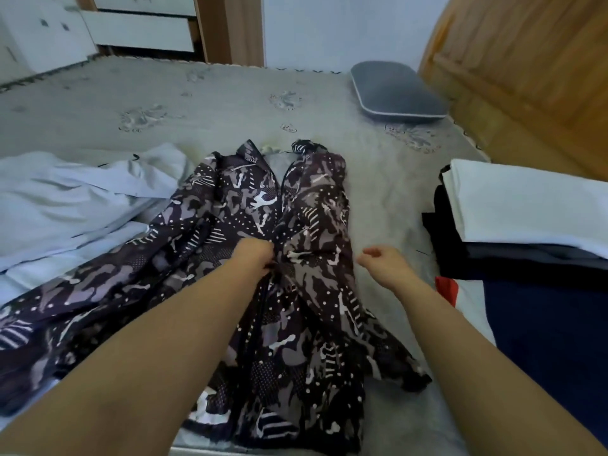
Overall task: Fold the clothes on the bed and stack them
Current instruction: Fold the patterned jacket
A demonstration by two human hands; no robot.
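Note:
A dark patterned jacket (306,212) with grey and white shapes lies spread lengthwise on the grey bed (204,93), collar at the far end. My left hand (255,256) grips the bunched fabric near the jacket's middle. My right hand (383,261) hovers just off the jacket's right edge with loosely curled fingers and holds nothing. A stack of folded clothes (513,205), white on top of dark pieces, sits at the right. A pale blue garment (75,199) lies unfolded at the left, partly under the jacket's sleeve.
A grey pillow (394,90) lies at the far right by the wooden headboard (526,67). White drawers (138,28) stand beyond the bed's far left edge. A navy cloth (539,330) with a red patch lies under the stack.

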